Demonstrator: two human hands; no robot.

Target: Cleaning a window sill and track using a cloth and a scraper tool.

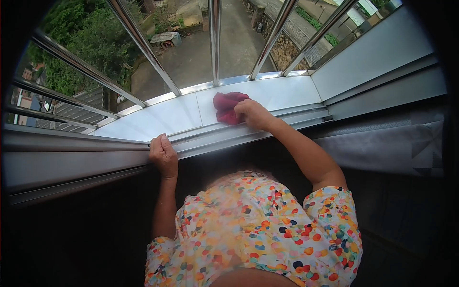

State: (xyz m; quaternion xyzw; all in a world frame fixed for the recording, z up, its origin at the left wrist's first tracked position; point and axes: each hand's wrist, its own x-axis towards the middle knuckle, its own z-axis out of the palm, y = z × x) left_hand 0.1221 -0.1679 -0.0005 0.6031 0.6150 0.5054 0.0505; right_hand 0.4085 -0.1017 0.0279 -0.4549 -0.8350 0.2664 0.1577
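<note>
A dark red cloth (229, 104) lies bunched on the white tiled window sill (161, 120), partly over the inner edge by the sliding-window track (222, 135). My right hand (254, 114) grips the cloth from its right side, with the forearm crossing above the track. Further left, my left hand (163, 152) is curled around the end of the sliding window's metal frame (82, 145), where it meets the track. The palm side of the left hand and the frame edge inside it are hidden.
Upright metal bars (215, 43) rise from a rail along the sill's outer edge. Beyond them, far below, are a concrete yard (190, 68), trees (89, 46) and roofs. A window jamb (373, 61) closes the right side. Grey patterned fabric (380, 147) lies below it.
</note>
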